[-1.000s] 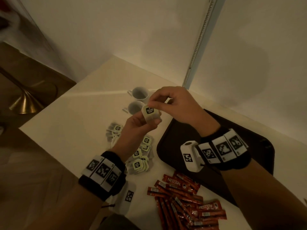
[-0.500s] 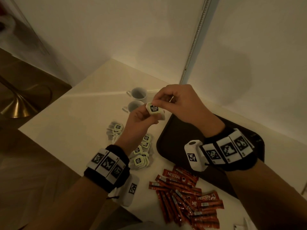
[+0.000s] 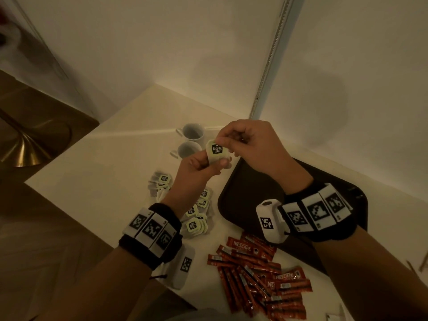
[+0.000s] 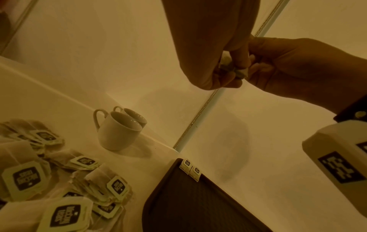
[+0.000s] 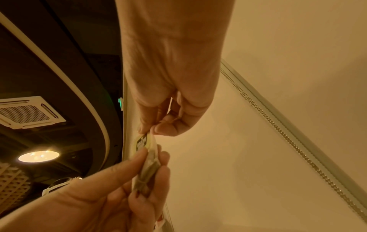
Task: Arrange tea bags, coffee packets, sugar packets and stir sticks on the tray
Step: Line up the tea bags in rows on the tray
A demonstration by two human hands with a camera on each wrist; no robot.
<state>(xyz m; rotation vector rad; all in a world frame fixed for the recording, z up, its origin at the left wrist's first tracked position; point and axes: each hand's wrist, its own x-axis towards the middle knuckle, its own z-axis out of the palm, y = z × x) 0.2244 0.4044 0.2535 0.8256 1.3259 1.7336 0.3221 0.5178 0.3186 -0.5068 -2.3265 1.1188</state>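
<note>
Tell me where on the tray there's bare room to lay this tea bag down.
Most of the tray floor is bare: the dark stretch running from the two tea bags in its far corner back toward the coffee packets. Left of the tray is crowded with loose tea bags.

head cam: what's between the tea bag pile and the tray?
Bare tabletop: in the head view a narrow strip separates the tea bag pile from the tray.
</note>
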